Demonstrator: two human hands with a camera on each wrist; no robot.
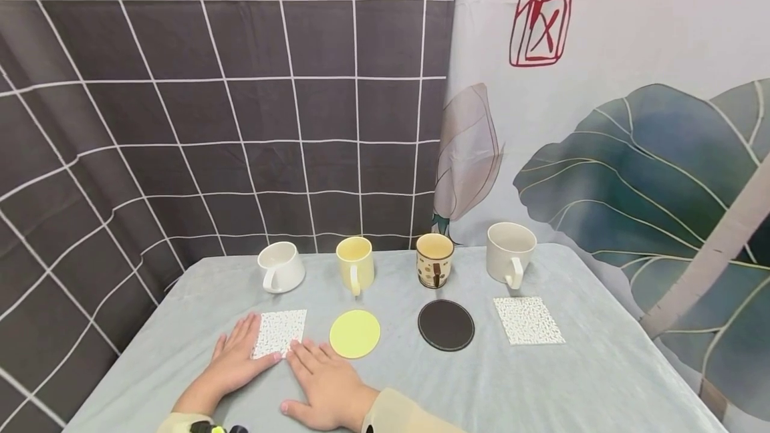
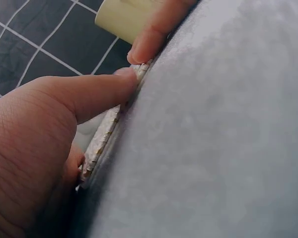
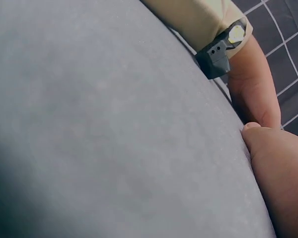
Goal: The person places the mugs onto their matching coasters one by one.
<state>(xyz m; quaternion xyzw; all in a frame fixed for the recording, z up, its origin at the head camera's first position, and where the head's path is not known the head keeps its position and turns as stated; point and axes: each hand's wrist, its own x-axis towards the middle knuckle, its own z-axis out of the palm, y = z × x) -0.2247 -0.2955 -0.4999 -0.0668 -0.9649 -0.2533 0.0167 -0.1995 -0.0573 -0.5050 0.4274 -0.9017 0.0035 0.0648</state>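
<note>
A square white speckled coaster [image 1: 283, 331] lies flat on the grey-blue cloth at the left of the table. Along its left side rests my left hand [image 1: 233, 358], fingers straight, with the thumb by its near edge. My right hand [image 1: 331, 385] lies palm down, its straight fingertips at the coaster's near right corner. In the left wrist view, the left thumb [image 2: 102, 94] touches the coaster's edge [image 2: 104, 136], and a right fingertip [image 2: 141, 49] meets it farther up. Behind the coaster stands a low white mug [image 1: 283, 271]. The right wrist view shows mostly cloth; the coaster is hidden there.
Rightward in the mug row are a yellow mug [image 1: 355, 260], a brown-spotted cream mug [image 1: 433, 262] and a large off-white mug [image 1: 505, 252]. In front of them lie a round yellow coaster [image 1: 355, 334], a round black coaster [image 1: 446, 325] and another speckled square coaster [image 1: 528, 321].
</note>
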